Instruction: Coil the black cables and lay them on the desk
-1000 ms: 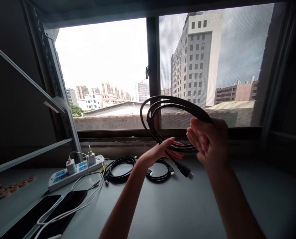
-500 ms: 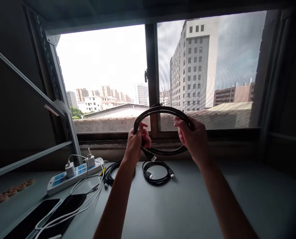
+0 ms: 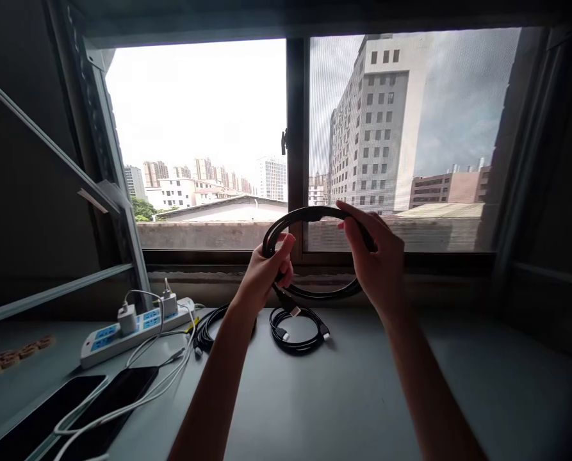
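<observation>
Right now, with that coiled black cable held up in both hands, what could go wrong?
If the left fingers or right fingers loosen, the coiled black cable could spring open, since its loops sit slightly apart at the left.
Its dangling HDMI-style plug overlaps, in this view, the right-hand cable coil on the desk, so lowering it straight down might tangle the two.
</observation>
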Demonstrator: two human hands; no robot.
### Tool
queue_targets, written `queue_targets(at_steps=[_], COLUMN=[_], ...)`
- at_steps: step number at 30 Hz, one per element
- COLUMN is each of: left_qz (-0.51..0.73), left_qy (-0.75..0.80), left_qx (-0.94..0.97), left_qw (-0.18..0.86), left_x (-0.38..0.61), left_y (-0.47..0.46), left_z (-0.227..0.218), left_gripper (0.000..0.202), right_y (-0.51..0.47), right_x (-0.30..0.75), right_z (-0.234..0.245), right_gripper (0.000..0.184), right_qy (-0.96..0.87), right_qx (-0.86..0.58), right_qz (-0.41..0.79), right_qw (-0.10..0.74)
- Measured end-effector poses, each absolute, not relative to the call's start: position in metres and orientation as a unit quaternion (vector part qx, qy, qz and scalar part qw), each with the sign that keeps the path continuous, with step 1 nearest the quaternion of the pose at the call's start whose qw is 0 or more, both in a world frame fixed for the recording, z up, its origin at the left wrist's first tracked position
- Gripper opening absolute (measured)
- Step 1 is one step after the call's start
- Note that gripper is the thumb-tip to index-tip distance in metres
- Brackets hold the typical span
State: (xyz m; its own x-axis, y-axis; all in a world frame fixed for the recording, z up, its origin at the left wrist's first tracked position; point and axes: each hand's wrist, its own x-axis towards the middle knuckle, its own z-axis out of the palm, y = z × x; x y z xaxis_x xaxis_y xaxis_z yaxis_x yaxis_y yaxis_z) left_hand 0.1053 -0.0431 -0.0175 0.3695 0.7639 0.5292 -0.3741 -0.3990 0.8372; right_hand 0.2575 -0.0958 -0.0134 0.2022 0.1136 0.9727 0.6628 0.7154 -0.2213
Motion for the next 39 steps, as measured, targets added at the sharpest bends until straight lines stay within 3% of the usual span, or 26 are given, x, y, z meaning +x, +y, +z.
queue_targets(at_steps=[8,13,16,21,25,32,35,39], left_qz=[0.497,0.479,0.472,0.523,0.543,0.593,0.610,0.634], left_qy=[0.147,0.138,0.141,0.134,0.171,0.187,0.201,0.213], left_qx=[0.610,0.590,0.600,0.611,0.645,0.686,0.688,0.671], left_qw=[0.600,0.635,0.631,0.579,0.509,0.379,0.337,0.320], left_x=[0.106,0.103,0.102,0.104,0.110,0.112,0.109,0.104], left_y=[-0.040,-0.044,-0.046,-0.045,-0.047,-0.048,-0.042,-0.039], left_z=[-0.015,-0.011,-0.010,-0.014,-0.016,-0.019,-0.020,-0.017], left_gripper=[0.057,0.035,0.034,0.024,0.039,0.037,0.039,0.037], right_y=[-0.078,-0.081,-0.081,-0.080,-0.081,-0.085,-0.086,-0.092], right_x=[0.266,0.265,0.266,0.266,0.263,0.260,0.260,0.262], right_z=[-0.019,-0.018,-0.018,-0.020,-0.020,-0.020,-0.021,-0.020], right_gripper=[0.020,0.019,0.018,0.018,0.016,0.020,0.032,0.039], right_qy=[-0.574,-0.561,-0.570,-0.584,-0.600,-0.582,-0.590,-0.649], right_qx=[-0.329,-0.334,-0.342,-0.357,-0.362,-0.426,-0.467,-0.429], right_qz=[-0.156,-0.151,-0.140,-0.110,-0.130,-0.203,-0.148,0.094], right_qw=[0.734,0.742,0.734,0.721,0.702,0.662,0.642,0.621])
